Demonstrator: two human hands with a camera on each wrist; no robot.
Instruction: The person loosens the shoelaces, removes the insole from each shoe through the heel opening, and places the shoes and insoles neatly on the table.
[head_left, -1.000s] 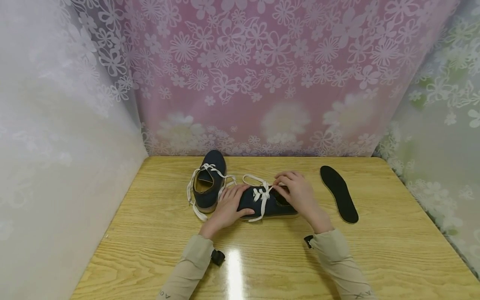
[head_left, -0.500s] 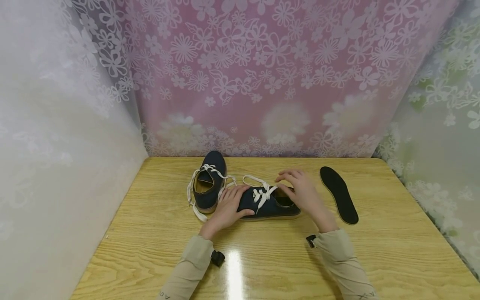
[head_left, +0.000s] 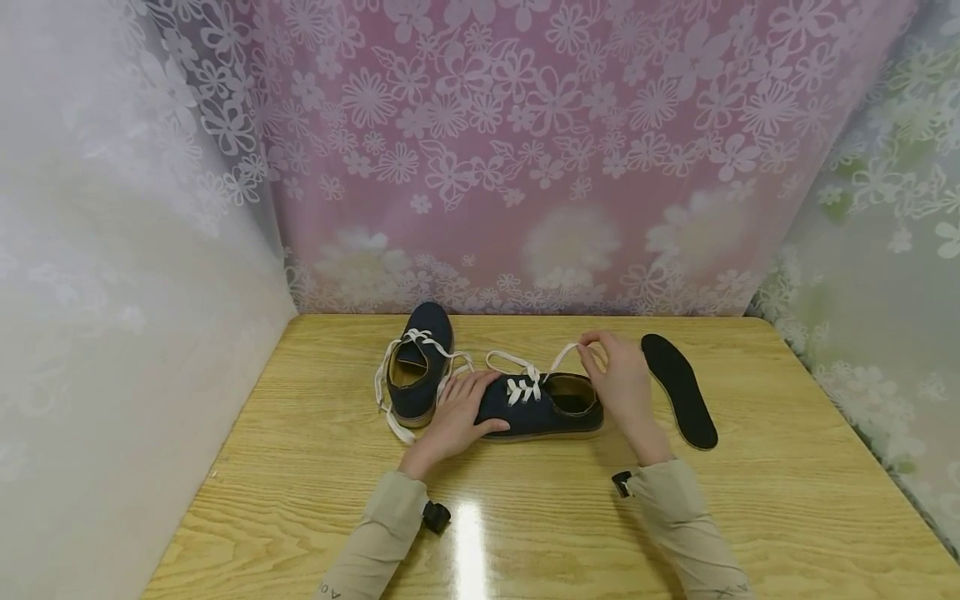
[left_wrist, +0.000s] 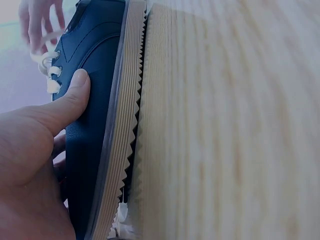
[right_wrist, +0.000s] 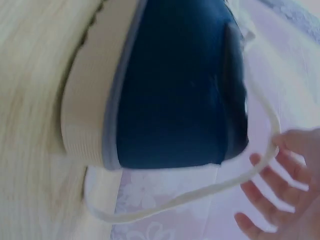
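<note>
A dark navy lace-up shoe [head_left: 547, 422] lies sole-down, its toe to the left and its opening to the right. My left hand [head_left: 452, 414] grips the toe; in the left wrist view the thumb [left_wrist: 77, 90] presses its near side and the other fingers are mostly hidden behind it. Above the heel, my right hand [head_left: 626, 385] pinches a white shoelace [head_left: 560, 357], which runs up from the eyelets. In the right wrist view this lace [right_wrist: 195, 194] curves from the fingers past the shoe's heel [right_wrist: 170, 100]. Another lace loop lies on the far side.
A matching navy shoe [head_left: 420, 398] with loose white laces stands to the left, toe pointing away. On the right lies a black insole [head_left: 681, 390]. A floral curtain [head_left: 517, 167] hangs behind the wooden table [head_left: 795, 500].
My right hand has moved right, drawing the lace out taut. The lace end that hung over the shoe's near side has slid away, uncovering the eyelets and opening. My left hand has stayed put.
</note>
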